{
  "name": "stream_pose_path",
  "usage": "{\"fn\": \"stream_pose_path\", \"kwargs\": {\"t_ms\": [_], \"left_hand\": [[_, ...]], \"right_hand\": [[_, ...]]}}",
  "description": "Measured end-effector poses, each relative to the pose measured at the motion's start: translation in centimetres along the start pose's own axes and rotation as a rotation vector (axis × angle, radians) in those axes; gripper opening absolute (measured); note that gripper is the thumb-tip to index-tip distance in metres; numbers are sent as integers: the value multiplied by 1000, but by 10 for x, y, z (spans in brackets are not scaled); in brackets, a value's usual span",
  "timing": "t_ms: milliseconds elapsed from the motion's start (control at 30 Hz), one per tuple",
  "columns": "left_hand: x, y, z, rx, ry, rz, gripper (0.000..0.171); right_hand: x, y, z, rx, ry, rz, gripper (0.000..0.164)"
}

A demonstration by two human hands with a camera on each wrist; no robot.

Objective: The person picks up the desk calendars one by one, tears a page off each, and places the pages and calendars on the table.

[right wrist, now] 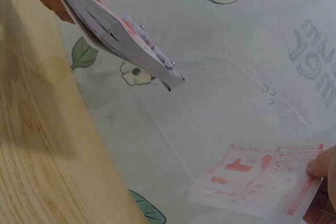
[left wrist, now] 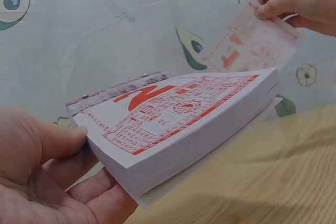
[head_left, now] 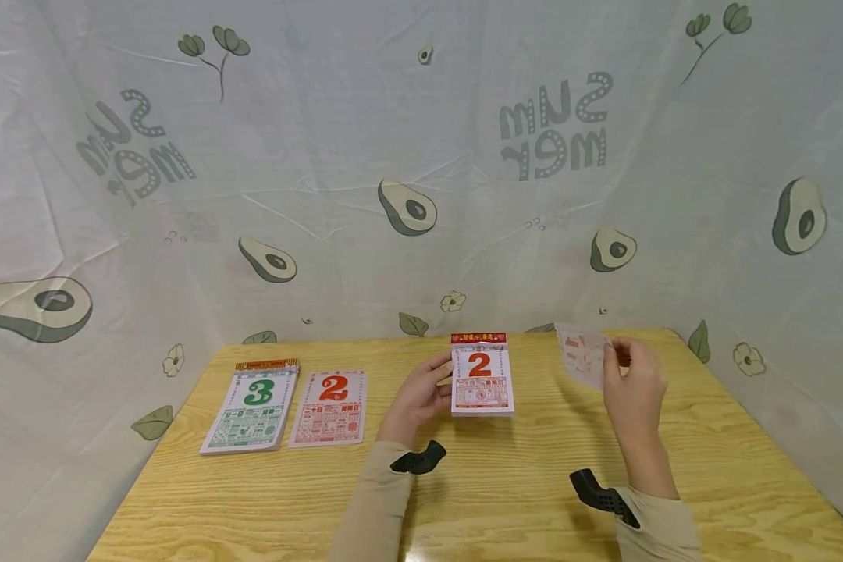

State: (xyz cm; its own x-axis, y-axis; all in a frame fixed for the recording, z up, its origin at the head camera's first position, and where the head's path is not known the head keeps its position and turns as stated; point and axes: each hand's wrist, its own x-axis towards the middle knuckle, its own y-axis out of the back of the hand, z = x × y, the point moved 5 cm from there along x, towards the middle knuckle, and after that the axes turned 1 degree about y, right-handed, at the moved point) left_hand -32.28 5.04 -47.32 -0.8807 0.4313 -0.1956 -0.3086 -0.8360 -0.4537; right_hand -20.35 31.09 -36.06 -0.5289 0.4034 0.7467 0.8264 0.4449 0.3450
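Note:
My left hand (head_left: pixel 419 393) grips a thick tear-off calendar (head_left: pixel 482 395) by its left edge, thumb on top and fingers beneath. The calendar's red header is at the top and a large red 2 faces up; the left wrist view shows its thick stack of pages tilted above the table. To the right, my right hand (head_left: pixel 635 382) pinches a thin loose calendar sheet (head_left: pixel 578 355) between thumb and fingers. That sheet hangs apart from the calendar, with red print including a large 15 (right wrist: pixel 237 165) running sideways.
On the left of the wooden table (head_left: pixel 267 507) lie another calendar pad (head_left: pixel 249 410) with a green 3 and, beside it, a loose sheet (head_left: pixel 329 410) with a red 2. A pale curtain (head_left: pixel 337 140) printed with avocados hangs behind and at both sides.

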Motion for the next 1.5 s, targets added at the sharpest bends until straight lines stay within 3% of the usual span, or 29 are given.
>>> {"fn": "stream_pose_path", "kwargs": {"t_ms": [300, 667, 900, 1200, 1500], "left_hand": [[-5, -1, 3, 27, -34, -63, 38], [-2, 8, 9, 3, -9, 27, 41], [-8, 15, 14, 9, -1, 68, 42], [-14, 27, 18, 47, -22, 104, 41], [-24, 41, 19, 79, -17, 130, 43]], "right_hand": [[1, 0, -2, 8, 42, -4, 12], [-2, -4, -2, 20, 81, -2, 11], [-7, -12, -3, 33, 131, 14, 9], [-14, -24, -3, 24, 136, -8, 7], [-24, -38, -3, 3, 229, -46, 4]]}}
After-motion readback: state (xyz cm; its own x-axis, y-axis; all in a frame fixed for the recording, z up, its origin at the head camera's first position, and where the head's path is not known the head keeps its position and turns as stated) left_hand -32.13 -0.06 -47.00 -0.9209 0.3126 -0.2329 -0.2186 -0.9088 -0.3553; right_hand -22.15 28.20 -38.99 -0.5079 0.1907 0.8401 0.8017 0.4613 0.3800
